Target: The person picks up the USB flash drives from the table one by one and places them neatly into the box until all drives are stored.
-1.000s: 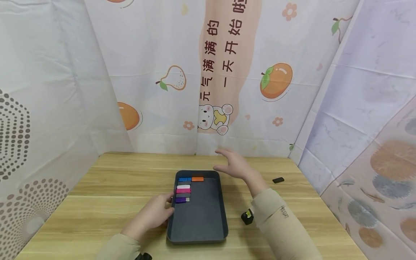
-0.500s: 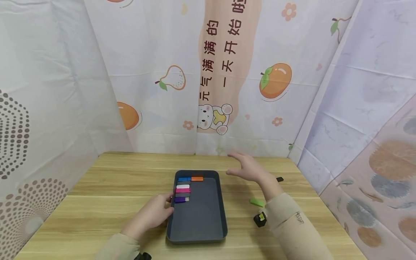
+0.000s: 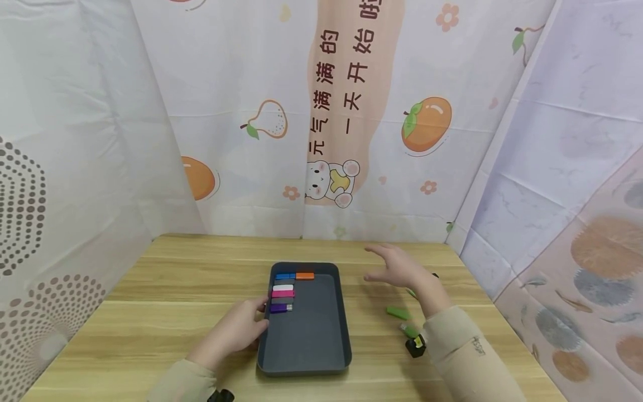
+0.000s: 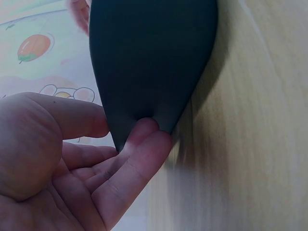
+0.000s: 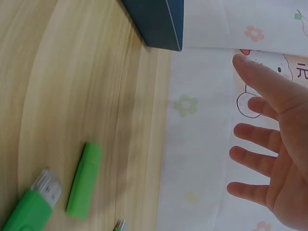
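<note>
My left hand (image 3: 240,326) grips the left side of a dark grey tray (image 3: 306,352). In the left wrist view, its thumb meets the rim and its fingertips press the outer wall. Along the tray's upper left, blue (image 3: 285,276), orange (image 3: 304,276), white (image 3: 283,288), pink (image 3: 283,294), purple (image 3: 280,308) and grey USB sticks lie in rows. My right hand (image 3: 399,269) hovers right of the tray, fingers spread and holding nothing. Under it lie a green USB stick (image 5: 30,211) with its metal plug showing and a plain green stick (image 5: 85,180).
A further green piece (image 3: 412,292) is partly hidden behind the right wrist, as is a black stick (image 3: 435,275). Black cameras are worn on both wrists. The wooden table (image 3: 191,279) ends at a printed curtain (image 3: 236,184) behind and at the sides.
My right hand has moved right, away from the tray's far corner, uncovering the green sticks. The forearm now nearly covers the black stick. My left hand and the tray have stayed put.
</note>
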`<action>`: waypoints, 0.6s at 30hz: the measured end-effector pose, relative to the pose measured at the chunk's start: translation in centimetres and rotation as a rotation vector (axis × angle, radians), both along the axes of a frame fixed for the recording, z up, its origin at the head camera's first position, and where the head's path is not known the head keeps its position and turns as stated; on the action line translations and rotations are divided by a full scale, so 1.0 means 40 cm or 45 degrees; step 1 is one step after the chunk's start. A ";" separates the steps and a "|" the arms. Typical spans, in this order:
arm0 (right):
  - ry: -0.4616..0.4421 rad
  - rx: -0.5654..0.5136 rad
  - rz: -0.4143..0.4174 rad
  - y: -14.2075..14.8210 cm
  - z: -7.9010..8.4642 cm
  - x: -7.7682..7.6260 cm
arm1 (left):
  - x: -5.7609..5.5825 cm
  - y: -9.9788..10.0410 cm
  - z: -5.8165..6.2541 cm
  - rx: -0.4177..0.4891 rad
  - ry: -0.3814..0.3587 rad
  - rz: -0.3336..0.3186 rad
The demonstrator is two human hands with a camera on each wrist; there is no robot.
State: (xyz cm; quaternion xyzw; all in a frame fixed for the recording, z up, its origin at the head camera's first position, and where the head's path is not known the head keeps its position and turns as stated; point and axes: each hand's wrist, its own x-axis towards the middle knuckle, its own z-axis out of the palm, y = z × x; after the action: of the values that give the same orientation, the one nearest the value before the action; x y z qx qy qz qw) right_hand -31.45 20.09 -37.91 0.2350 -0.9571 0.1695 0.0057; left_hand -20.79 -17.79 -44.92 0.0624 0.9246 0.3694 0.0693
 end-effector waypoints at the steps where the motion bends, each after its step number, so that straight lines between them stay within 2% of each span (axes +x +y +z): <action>1: -0.004 0.007 -0.003 0.004 -0.001 0.002 | -0.001 0.000 -0.001 0.002 -0.001 0.002; 8: -0.022 0.095 -0.010 0.034 -0.005 0.019 | -0.003 -0.001 -0.004 0.001 -0.001 0.004; 18: -0.006 0.131 0.010 0.079 -0.022 0.038 | -0.002 -0.001 0.000 -0.014 -0.007 0.005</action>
State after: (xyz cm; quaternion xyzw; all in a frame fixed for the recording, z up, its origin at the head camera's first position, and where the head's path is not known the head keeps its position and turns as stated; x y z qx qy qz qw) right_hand -29.93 23.25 -38.80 0.2382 -0.9636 0.1207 -0.0092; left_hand -20.88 -17.82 -44.91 0.0592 0.9265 0.3647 0.0716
